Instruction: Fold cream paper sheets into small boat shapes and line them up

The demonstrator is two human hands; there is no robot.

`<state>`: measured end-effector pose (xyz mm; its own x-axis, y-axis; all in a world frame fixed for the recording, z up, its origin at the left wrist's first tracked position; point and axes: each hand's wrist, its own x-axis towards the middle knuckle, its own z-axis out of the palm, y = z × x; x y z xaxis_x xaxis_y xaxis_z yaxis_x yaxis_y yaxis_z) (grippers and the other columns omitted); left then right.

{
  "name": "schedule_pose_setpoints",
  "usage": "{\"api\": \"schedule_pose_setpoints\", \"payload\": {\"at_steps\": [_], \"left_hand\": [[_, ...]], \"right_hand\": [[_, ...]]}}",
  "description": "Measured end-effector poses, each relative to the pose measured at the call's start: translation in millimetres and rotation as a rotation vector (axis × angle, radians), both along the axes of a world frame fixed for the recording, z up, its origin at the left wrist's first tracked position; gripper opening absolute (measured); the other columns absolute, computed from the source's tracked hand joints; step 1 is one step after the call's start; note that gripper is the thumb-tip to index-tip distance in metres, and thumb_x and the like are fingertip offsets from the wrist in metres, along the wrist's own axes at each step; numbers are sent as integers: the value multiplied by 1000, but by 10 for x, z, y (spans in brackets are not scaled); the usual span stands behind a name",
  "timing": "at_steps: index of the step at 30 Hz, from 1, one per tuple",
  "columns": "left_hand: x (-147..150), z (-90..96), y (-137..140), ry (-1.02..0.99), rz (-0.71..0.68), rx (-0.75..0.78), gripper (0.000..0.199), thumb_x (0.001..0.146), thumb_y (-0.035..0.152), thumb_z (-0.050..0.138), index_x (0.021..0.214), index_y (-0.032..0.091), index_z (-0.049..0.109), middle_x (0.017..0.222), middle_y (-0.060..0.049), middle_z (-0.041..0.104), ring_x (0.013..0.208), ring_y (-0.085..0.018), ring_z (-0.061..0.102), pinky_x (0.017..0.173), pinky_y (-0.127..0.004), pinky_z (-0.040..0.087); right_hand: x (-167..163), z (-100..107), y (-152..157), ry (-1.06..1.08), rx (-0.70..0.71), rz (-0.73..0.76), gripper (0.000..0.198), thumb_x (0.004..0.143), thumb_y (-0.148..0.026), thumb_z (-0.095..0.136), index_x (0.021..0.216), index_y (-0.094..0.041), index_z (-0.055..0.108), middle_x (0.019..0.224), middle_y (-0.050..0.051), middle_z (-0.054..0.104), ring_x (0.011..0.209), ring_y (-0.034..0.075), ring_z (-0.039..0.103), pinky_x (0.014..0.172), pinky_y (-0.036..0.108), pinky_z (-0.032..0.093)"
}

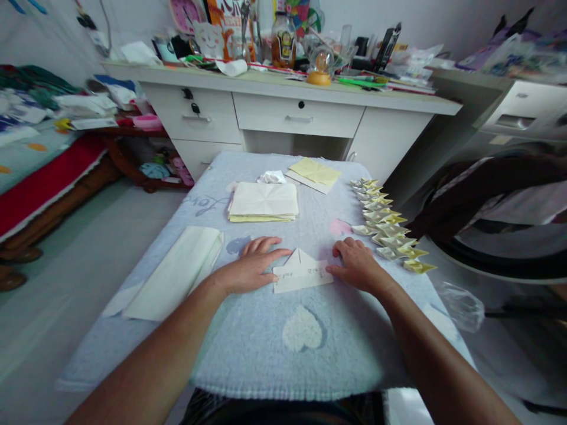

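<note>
A small white sheet folded to a peak, the folded paper (305, 274), lies flat on the cloth-covered table between my hands. My left hand (253, 265) rests at its left side, fingers spread, with the index fingertip by the sloping edge and the thumb at the lower left corner. At its right end, my right hand (357, 263) has the thumb on the paper's edge and the other fingers curled. Whether that hand pinches the paper is hard to make out. Faint marks run along the paper's lower band.
Rows of folded paper boats (385, 221) stand along the table's right side. Behind my hands lie a stack of creased paper (264, 200), a crumpled white piece (271, 177) and yellow sheets (315, 171). A long folded sheet (177, 271) lies left. A cluttered desk (292, 88) stands beyond.
</note>
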<state>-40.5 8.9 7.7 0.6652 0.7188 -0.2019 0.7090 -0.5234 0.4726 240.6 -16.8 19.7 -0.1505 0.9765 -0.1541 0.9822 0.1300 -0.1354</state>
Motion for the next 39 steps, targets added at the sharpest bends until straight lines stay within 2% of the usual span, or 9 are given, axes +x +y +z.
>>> {"api": "schedule_pose_setpoints", "payload": {"at_steps": [5, 13, 16, 19, 24, 27, 30, 33, 39], "left_hand": [[14, 17, -5, -21, 8, 8, 64, 79, 24, 56, 140, 34, 40, 151, -5, 29, 140, -29, 18, 114, -50, 17], [54, 6, -8, -86, 19, 56, 64, 74, 23, 60, 135, 34, 45, 144, -5, 38, 135, -28, 28, 111, -48, 23], [126, -7, -19, -153, 68, 111, 62, 72, 26, 65, 132, 27, 48, 136, -7, 47, 127, -28, 37, 107, -44, 29], [198, -4, -24, -216, 107, 109, 45, 73, 28, 66, 117, 22, 58, 109, -6, 61, 107, -25, 50, 96, -38, 38], [203, 1, -19, -323, 156, 4, 13, 74, 25, 64, 86, 20, 63, 77, 1, 59, 77, -17, 55, 70, -27, 40], [205, -19, -35, -459, 245, -74, 11, 76, 27, 63, 75, 17, 59, 71, 3, 57, 70, -14, 54, 65, -25, 39], [275, -48, -70, -744, 344, -259, 17, 81, 31, 60, 86, 15, 59, 80, 0, 65, 75, -15, 59, 69, -26, 44], [378, -77, -111, -995, 369, -451, 32, 82, 32, 61, 108, 14, 57, 97, -7, 70, 84, -18, 65, 79, -31, 50], [467, -123, -160, -890, 363, -418, 34, 78, 27, 64, 110, 16, 61, 101, -6, 71, 91, -20, 66, 83, -32, 50]], "right_hand": [[-241, 108, 16, 88, 23, 135, 34, 83, -45, 62, 103, -18, 61, 107, 10, 57, 97, 24, 51, 82, 35, 36], [-431, -90, 60, 180, 83, 119, 33, 69, -41, 76, 86, -18, 59, 98, 7, 57, 91, 23, 48, 76, 33, 36], [-400, -95, 81, 365, 75, 126, 19, 74, -28, 70, 79, -18, 55, 81, 1, 56, 76, 16, 49, 69, 27, 34], [-385, -80, 79, 573, 47, 118, 12, 77, -22, 63, 80, -18, 52, 68, -5, 51, 63, 11, 45, 60, 24, 31], [-356, -113, 86, 917, 83, 36, 19, 76, -32, 64, 80, -19, 51, 73, -3, 53, 69, 13, 51, 64, 24, 37], [-325, -137, 106, 1163, 120, -48, 38, 75, -45, 66, 100, -21, 50, 89, 2, 58, 79, 16, 56, 70, 27, 44], [-333, -149, 113, 1377, 126, -63, 58, 71, -55, 67, 115, -24, 44, 104, 6, 60, 86, 19, 59, 74, 31, 47], [-414, -169, 88, 1514, 39, -24, 49, 68, -51, 73, 103, -22, 54, 98, 5, 63, 87, 19, 59, 78, 32, 48], [-591, -243, 29, 1658, -156, -59, 30, 75, -42, 72, 94, -19, 67, 87, 3, 71, 79, 19, 64, 77, 33, 50]]}}
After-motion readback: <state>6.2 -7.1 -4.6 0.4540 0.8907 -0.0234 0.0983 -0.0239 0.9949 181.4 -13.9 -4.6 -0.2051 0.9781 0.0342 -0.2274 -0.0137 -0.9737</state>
